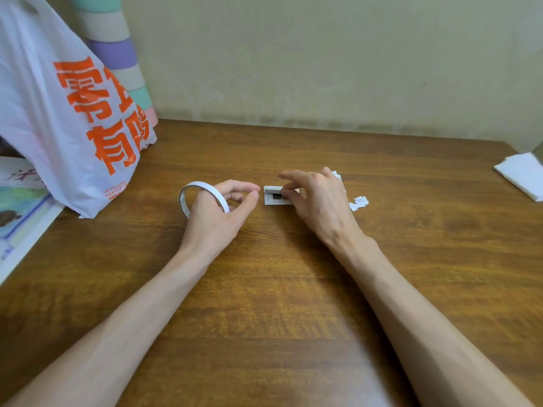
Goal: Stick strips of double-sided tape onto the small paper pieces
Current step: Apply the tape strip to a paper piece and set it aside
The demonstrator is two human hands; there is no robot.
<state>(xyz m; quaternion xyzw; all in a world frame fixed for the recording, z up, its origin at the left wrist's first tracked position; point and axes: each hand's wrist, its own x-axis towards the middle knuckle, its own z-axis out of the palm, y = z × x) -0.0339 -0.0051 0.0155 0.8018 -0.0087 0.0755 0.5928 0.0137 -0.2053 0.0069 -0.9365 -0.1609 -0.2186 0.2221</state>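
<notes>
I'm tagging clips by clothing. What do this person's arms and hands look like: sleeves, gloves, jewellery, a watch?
The left forearm and right forearm are bare to the frame's lower edge; no sleeve shows. The left hand and right hand wear no gloves, and no ring, watch, bracelet or marking is visible.

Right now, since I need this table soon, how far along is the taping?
Done: cannot tell. A few small white scraps lie beside the right hand, and no tape shows on them. In hand: the left hand holds the tape roll, and the right hand pinches one paper piece on the table. Left: probably that piece's strip, perhaps the scraps.
</notes>
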